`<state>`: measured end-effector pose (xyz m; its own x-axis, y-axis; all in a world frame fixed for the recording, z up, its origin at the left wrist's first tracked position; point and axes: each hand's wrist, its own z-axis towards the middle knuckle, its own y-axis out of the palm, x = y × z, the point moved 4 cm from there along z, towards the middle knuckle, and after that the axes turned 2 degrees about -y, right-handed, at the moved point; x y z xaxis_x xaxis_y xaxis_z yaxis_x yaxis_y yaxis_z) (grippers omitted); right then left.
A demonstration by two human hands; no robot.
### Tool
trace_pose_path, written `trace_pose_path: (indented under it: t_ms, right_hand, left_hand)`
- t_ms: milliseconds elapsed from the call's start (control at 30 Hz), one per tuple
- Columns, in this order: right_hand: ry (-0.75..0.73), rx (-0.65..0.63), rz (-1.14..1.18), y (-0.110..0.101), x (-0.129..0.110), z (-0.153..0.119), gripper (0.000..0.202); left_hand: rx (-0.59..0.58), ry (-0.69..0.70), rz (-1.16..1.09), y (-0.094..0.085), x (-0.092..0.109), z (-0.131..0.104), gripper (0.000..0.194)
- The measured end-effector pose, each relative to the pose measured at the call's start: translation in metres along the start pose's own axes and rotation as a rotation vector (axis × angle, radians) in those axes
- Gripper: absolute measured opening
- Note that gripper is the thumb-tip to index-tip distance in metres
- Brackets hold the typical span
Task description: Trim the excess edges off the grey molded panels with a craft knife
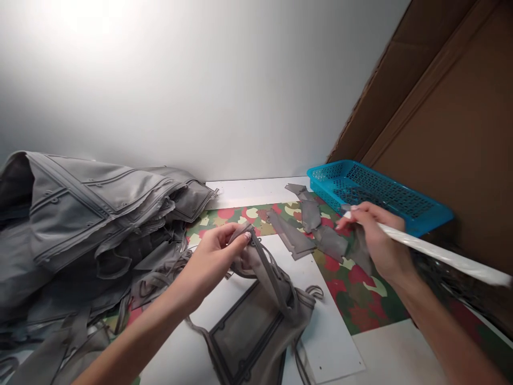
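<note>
My left hand (pixel 224 243) is closed on the upper edge of a limp grey sheet (pixel 256 315) with dark raised outlines and cut openings. The sheet's lower part rests on a white board (pixel 328 342). Over at the right, my right hand (pixel 372 230) grips a long white stick-like tool (pixel 444 256), its shaft pointing back to the right; the tip is too small to identify. Just below my right fingers is a grey cut piece (pixel 360 254); whether the fingers hold it or it lies on the table, I cannot tell.
Grey cut pieces (pixel 310 214) lie on the patterned red and green cover (pixel 344 289). Behind my right hand stands a blue perforated basket (pixel 433 214), with cardboard (pixel 449 107) beside it. A heap of grey sheets (pixel 92 198) fills the left. A pale wall (pixel 240 91) closes the back.
</note>
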<state>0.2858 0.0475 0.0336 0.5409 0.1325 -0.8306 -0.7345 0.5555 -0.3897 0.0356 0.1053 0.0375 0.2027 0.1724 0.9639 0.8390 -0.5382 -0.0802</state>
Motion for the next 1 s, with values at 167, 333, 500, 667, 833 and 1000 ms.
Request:
trace_pose_path:
  t_ms: [167, 333, 500, 667, 833, 1000]
  right_hand:
    - [-0.075, -0.230, -0.287, 0.007, -0.014, 0.007, 0.020]
    - [-0.121, -0.242, -0.252, 0.020, -0.047, 0.005, 0.015]
    - [0.071, -0.386, 0.308, 0.057, -0.054, -0.014, 0.014]
    - [0.252, -0.503, 0.566, 0.084, -0.053, -0.042, 0.018]
    - [0.173, -0.373, 0.612, 0.072, -0.048, -0.050, 0.009]
    - [0.213, -0.558, 0.621, 0.067, -0.045, -0.055, 0.008]
  left_hand:
    - [-0.005, -0.017, 0.017, -0.001, 0.007, -0.007, 0.022]
    - [-0.004, 0.011, 0.029, -0.001, 0.012, -0.010, 0.023]
    - [0.020, 0.029, 0.034, -0.003, 0.011, -0.006, 0.021]
    - [-0.025, -0.002, -0.033, 0.003, 0.004, -0.002, 0.017]
    - [-0.059, -0.017, -0.036, 0.008, 0.001, -0.004, 0.013]
    - [-0.088, -0.024, -0.051, 0.011, 0.002, -0.007, 0.014]
